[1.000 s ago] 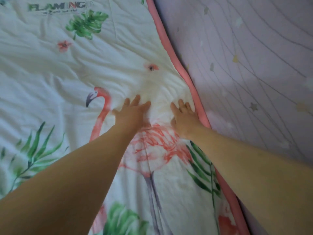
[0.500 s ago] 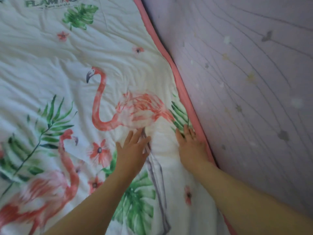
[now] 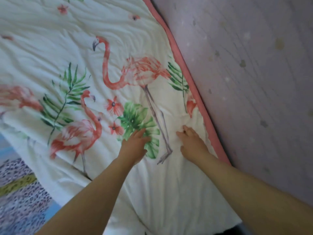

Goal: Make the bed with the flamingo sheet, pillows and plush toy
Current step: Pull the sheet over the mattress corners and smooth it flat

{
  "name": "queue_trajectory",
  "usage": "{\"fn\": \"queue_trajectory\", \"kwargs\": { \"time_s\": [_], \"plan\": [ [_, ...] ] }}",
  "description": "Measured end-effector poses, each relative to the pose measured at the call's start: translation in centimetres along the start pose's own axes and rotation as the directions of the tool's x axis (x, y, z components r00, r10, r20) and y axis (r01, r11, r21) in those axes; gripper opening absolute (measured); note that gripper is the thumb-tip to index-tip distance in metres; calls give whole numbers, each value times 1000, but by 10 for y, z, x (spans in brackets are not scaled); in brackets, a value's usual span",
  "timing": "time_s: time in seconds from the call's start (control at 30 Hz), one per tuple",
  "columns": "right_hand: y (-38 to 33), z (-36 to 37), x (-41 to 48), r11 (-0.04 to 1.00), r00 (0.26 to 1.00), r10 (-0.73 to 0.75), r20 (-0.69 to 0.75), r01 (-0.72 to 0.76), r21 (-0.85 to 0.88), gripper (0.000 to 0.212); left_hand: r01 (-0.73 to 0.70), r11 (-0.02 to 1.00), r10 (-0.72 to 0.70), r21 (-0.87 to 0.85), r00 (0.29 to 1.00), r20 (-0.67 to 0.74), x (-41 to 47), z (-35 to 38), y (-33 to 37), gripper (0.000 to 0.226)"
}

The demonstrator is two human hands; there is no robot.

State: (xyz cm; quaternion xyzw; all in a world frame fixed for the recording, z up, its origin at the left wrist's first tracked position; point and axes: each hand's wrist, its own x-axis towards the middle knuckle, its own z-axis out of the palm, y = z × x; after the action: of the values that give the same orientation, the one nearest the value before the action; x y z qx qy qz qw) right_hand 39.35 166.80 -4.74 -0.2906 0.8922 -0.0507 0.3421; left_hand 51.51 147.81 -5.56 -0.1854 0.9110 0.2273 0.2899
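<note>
The left hand (image 3: 135,145) lies palm down on the sheet (image 3: 67,39), fingers straight and close together, gripping nothing. Its fingertips rest on a printed green leaf (image 3: 135,116). The right hand (image 3: 193,143) lies palm down just beside it, nearer the wall-side edge of the bed, with its thumb spread out to the left and its fingers stretched forward. It presses on the cloth and holds nothing, though motion blur hides the fingertips. Between the two hands run the thin grey legs of a large printed flamingo (image 3: 135,72), whose body stands further up the bed.

The sheet is white, printed with flamingos, palm fronds and red flowers, and is spread flat under both hands and forearms. It has soft wrinkles across its far part and a small bunch of creases just ahead of the right fingers. Its pink border (image 3: 186,73) runs along the right edge of the bed, touching a lilac wall (image 3: 254,99) patterned with thin lines and pale stars. At the near left corner the sheet ends, and a spotted cloth (image 3: 20,200) with blue and yellow-green bands shows beyond it. Nothing lies on top of the sheet but the hands.
</note>
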Motion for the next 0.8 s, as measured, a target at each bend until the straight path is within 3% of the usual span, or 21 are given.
{"fn": "queue_trajectory", "kwargs": {
  "time_s": [0.2, 0.43, 0.8],
  "plan": [
    [-85, 23, -35, 980, 983, -179, -50, 183, 81, 47, 85, 996, -84, 12, 991, -103, -67, -8, -46, 48],
    [-220, 67, -65, 880, 882, -472, 4, 471, 59, 39, 262, 965, -258, -23, 922, -288, -170, -4, -158, 48],
    [-357, 119, -89, 795, 794, -607, 30, 607, 4, 40, 449, 876, -481, -178, 843, -240, -254, 5, -278, 51]
  ]
}}
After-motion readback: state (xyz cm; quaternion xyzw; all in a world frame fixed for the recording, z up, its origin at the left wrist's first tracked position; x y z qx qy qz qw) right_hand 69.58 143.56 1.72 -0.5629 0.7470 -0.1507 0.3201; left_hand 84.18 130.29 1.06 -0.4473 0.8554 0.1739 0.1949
